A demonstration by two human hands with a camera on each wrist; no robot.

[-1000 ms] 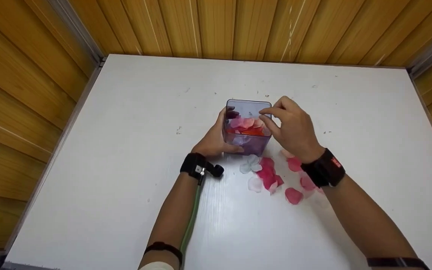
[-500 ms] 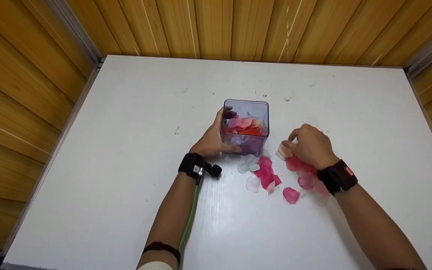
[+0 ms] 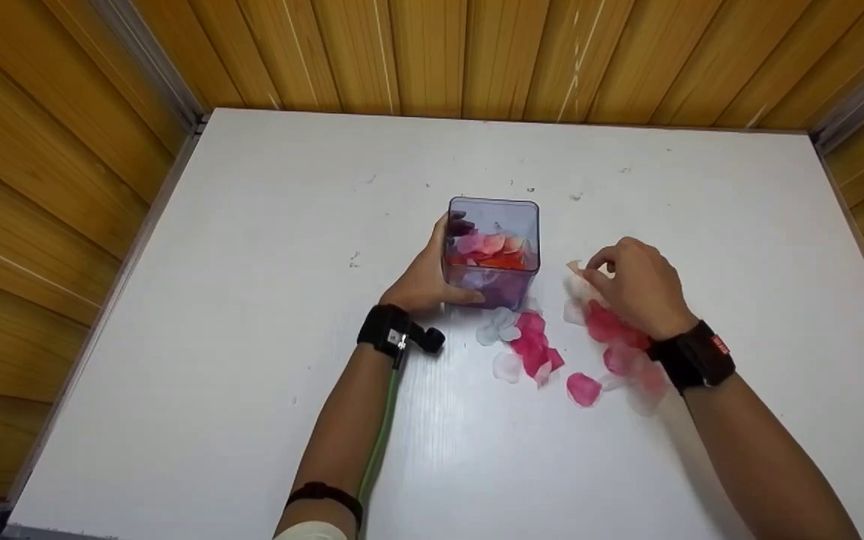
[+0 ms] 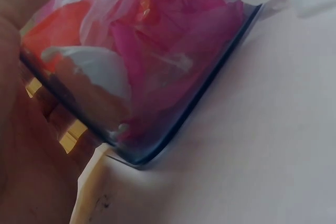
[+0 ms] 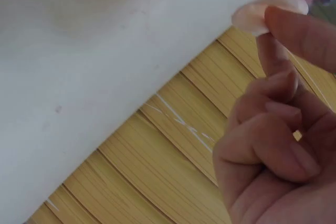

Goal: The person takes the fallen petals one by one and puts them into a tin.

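Note:
My left hand (image 3: 424,277) grips a clear purplish square plastic container (image 3: 493,289) from its left side, thumb across the front and fingers behind. Pink, orange and white fabric petals (image 3: 499,251) fill its lower part; in the left wrist view they press against the clear wall (image 4: 184,77). To the right of the container, my right hand (image 3: 642,289) pinches a pale cream petal (image 5: 252,18) between thumb and index finger, held above the table. Its other fingers are curled in toward the palm.
Loose petals lie on the white table (image 3: 252,300): a deep pink cluster (image 3: 533,341), a pale bluish-white one (image 3: 498,326), a single pink petal (image 3: 583,389) and red-pink ones (image 3: 612,326) beneath the right hand. Yellow wood-grain panels (image 3: 432,60) stand behind.
My right hand has moved from the container's rim down to the petals on the right, then lifted slightly with a cream petal pinched. The left hand and container have stayed in place.

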